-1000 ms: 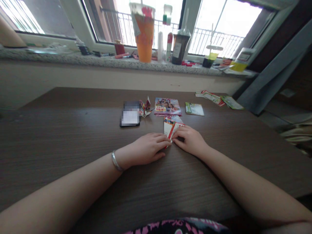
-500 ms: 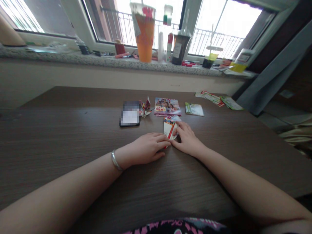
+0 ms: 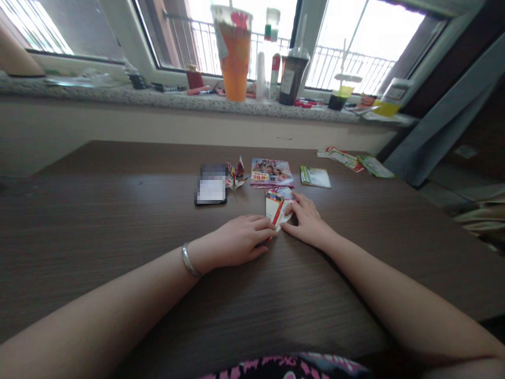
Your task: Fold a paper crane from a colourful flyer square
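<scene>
Pressing down with both hands on a small folded piece of red-and-white printed paper (image 3: 275, 209), lying about mid-way across a dark wood-grain table (image 3: 118, 221), just nearer than a row of leaflets. Laying the left hand (image 3: 236, 241) flat, palm down, fingers together, fingertips (image 3: 268, 230) on the paper's near corner; clasping nothing. Keeping the right hand (image 3: 306, 221) unclenched too, fingers spread along the paper's right edge, thumb close to the left fingertips; pushing flat, not pinching. Wearing a silver metal bangle (image 3: 188, 260) on the left wrist. Facing, beyond the paper, from left to right: a black phone with a blurred screen (image 3: 211, 185), a small folded paper crane (image 3: 235, 176) just beside it, a colourful printed leaflet (image 3: 271, 172), a green-and-white leaflet (image 3: 315, 177). Looking farther back onto a speckled stone windowsill (image 3: 118, 95) bearing a tall orange plastic cup (image 3: 235, 58) and a dark lidded drink cup (image 3: 291, 79).
</scene>
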Demonstrator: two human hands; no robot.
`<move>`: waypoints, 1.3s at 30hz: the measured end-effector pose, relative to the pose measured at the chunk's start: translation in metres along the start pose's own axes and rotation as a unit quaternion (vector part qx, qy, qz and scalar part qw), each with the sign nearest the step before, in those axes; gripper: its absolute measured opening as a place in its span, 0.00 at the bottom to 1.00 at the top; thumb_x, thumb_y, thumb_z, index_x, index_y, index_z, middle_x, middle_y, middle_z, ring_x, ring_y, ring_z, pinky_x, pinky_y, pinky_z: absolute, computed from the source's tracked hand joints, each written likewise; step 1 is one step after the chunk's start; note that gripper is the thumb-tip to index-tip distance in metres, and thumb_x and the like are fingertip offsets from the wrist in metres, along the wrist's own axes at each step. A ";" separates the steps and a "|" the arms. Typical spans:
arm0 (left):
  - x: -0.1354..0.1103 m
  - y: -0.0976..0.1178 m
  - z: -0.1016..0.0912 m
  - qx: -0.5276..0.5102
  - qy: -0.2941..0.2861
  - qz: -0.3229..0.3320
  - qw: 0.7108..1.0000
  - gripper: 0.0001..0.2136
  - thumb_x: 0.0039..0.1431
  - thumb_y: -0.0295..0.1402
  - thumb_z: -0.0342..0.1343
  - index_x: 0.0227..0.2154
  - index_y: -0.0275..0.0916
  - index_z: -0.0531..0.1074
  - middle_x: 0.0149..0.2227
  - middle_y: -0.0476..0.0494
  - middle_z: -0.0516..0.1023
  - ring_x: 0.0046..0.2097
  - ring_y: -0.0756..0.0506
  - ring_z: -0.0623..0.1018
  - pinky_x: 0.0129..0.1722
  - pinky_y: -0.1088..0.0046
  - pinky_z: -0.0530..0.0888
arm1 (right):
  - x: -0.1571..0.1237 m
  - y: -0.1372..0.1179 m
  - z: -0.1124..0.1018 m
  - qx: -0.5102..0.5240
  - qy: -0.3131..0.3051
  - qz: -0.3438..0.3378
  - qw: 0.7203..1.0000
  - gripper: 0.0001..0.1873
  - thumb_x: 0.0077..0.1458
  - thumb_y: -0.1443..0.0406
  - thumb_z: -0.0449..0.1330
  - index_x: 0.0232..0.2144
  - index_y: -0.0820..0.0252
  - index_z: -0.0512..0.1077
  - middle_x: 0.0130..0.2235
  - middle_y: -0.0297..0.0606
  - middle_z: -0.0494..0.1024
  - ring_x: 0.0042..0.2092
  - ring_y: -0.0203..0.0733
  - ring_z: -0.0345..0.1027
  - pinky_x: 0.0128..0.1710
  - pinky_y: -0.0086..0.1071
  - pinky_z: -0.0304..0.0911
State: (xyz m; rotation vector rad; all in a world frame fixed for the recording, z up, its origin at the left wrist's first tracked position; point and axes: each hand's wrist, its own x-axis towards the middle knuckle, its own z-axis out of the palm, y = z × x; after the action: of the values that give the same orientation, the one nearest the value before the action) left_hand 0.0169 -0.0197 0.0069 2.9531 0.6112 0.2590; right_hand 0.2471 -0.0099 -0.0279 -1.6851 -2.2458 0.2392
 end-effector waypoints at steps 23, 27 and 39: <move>-0.003 -0.004 0.005 -0.017 0.006 0.007 1.000 0.14 0.60 0.32 0.53 0.49 0.39 0.69 0.54 0.38 0.70 0.55 0.40 0.70 0.56 0.59 0.67 | 0.011 0.026 0.002 -0.001 0.028 0.075 0.997 0.19 0.52 0.53 0.58 0.42 0.58 0.66 0.58 0.51 0.64 0.65 0.55 0.49 0.61 0.64 0.38; -0.004 -0.004 0.004 -0.019 0.000 0.008 1.000 0.13 0.61 0.32 0.52 0.48 0.38 0.69 0.53 0.38 0.70 0.55 0.40 0.69 0.56 0.59 0.67 | 0.013 0.031 0.002 0.005 0.039 0.086 0.996 0.18 0.51 0.53 0.58 0.40 0.58 0.67 0.59 0.49 0.64 0.63 0.54 0.52 0.61 0.64 0.39; -0.004 -0.004 0.003 -0.033 0.006 0.015 0.999 0.09 0.61 0.32 0.52 0.43 0.38 0.70 0.50 0.38 0.71 0.54 0.40 0.70 0.55 0.61 0.68 | 0.016 0.035 -0.003 0.006 0.045 0.107 0.993 0.11 0.52 0.58 0.58 0.35 0.57 0.69 0.59 0.47 0.65 0.62 0.54 0.54 0.60 0.64 0.40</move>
State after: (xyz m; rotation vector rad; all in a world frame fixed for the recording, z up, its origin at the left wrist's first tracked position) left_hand 0.0127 -0.0178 0.0033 2.9006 0.5474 0.2931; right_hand 0.2756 0.0156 -0.0342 -1.8932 -1.9957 0.2209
